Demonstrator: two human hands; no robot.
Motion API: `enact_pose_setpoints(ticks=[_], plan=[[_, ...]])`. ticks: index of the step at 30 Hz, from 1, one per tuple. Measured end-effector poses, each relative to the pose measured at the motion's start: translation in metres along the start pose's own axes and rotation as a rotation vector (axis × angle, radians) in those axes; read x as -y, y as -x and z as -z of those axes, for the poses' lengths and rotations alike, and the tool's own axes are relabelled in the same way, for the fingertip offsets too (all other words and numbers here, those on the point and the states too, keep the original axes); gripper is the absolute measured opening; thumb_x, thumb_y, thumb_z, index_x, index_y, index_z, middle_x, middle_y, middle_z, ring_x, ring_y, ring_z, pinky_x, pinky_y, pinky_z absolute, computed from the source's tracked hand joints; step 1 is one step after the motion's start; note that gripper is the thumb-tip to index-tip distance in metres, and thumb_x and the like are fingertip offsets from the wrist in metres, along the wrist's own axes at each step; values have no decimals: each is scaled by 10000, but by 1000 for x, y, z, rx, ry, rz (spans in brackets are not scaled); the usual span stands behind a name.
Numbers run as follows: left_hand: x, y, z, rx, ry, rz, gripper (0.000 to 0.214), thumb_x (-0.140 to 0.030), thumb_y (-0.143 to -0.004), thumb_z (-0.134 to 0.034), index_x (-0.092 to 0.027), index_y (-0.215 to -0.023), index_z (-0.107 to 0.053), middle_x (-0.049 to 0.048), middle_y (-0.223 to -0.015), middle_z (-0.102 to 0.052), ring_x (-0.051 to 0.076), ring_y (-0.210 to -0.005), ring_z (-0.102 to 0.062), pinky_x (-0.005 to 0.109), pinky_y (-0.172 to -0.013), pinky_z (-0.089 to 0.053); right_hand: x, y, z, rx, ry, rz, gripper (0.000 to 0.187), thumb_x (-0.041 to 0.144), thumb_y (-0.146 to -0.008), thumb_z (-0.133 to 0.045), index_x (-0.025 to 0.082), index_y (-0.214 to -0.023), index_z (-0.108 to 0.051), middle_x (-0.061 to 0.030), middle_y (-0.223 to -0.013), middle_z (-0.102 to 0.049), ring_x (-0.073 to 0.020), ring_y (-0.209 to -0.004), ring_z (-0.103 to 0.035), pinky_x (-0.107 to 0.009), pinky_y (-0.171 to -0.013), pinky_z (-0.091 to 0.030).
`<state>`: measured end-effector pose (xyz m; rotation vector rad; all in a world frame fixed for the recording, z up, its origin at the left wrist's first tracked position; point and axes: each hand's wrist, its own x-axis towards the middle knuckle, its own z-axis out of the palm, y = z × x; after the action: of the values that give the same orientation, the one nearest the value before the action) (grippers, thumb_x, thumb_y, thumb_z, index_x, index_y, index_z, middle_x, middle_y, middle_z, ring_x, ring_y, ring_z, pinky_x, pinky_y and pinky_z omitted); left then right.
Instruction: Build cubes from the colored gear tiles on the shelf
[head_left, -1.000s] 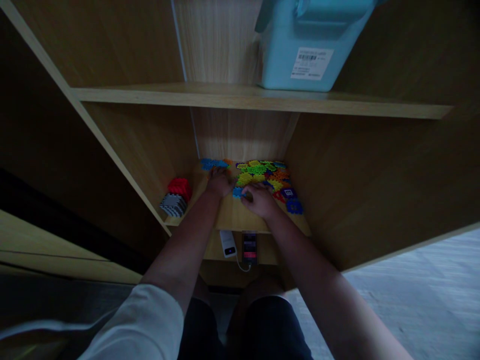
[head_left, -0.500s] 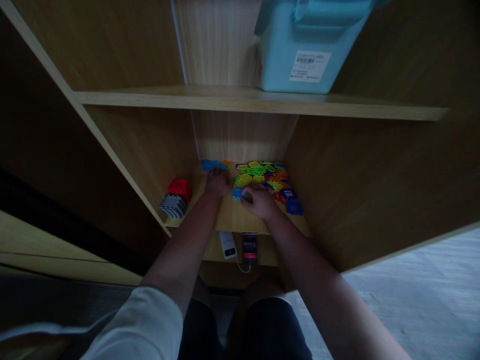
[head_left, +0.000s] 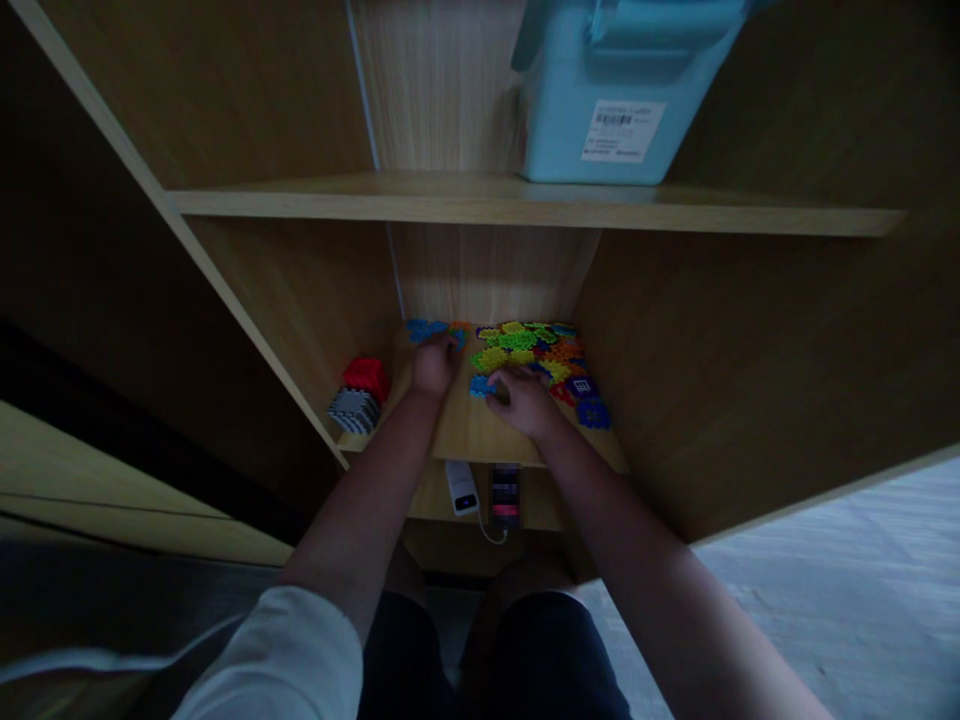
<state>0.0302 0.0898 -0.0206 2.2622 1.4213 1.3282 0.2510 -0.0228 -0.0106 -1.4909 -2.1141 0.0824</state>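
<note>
1 shelf (head_left: 457, 440): right hand (head_left: 523, 398), loosely curled, hides part of the pile (head_left: 517, 340); left hand (head_left: 434, 364), opening not visible, near blue pieces (head_left: 426, 329); both holds unclear. Red block (head_left: 367, 377), grey block (head_left: 354, 411) at left; 1 blue tile (head_left: 479, 386) lies at the right hand's tips.

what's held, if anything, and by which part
Can't tell: the right hand is at the right edge of a blue piece, the left hand near more blue pieces.

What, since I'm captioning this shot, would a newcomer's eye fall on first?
Likely the large light-blue bin on the upper shelf. Next, the yellow, green and orange pieces on the lower shelf, at its back right near the right hand; then the red block at its left.
</note>
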Motion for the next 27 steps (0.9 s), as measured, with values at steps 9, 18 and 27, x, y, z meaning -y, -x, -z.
enact_pose_setpoints(ticks=[9, 18, 27], plan=[[-19, 33, 23, -94, 243, 85, 255, -172, -983, -672, -211, -1214, -772, 98, -1233, -825, 256, -1120, -789, 435, -1045, -623, 1, 1, -1, -22, 0, 3, 220, 360, -934, -744, 276, -1137, -742, -88, -1252, -789, -349, -1255, -644, -490, -1062, -407], [-37, 39, 31, -44, 128, -71, 267, -65, -915, -675, -251, -1045, -816, 58, -1133, -842, 256, -1161, -769, 477, -1120, -600, 2, 2, 0, -27, 7, 18, 200, 351, -938, -735, 277, -1124, -735, -79, -1233, -806, -342, -1228, -660, -495, -1058, -402], [-34, 38, 27, -50, 144, -98, 305, -48, -893, -671, -248, -1076, -811, 67, -1114, -807, 246, -1147, -739, 437, -1082, -600, 1, 2, -1, -35, -2, 15, 176, 376, -937, -738, 270, -1076, -717, -82, -1194, -803, -335, -1210, -662, -476, -1039, -406]])
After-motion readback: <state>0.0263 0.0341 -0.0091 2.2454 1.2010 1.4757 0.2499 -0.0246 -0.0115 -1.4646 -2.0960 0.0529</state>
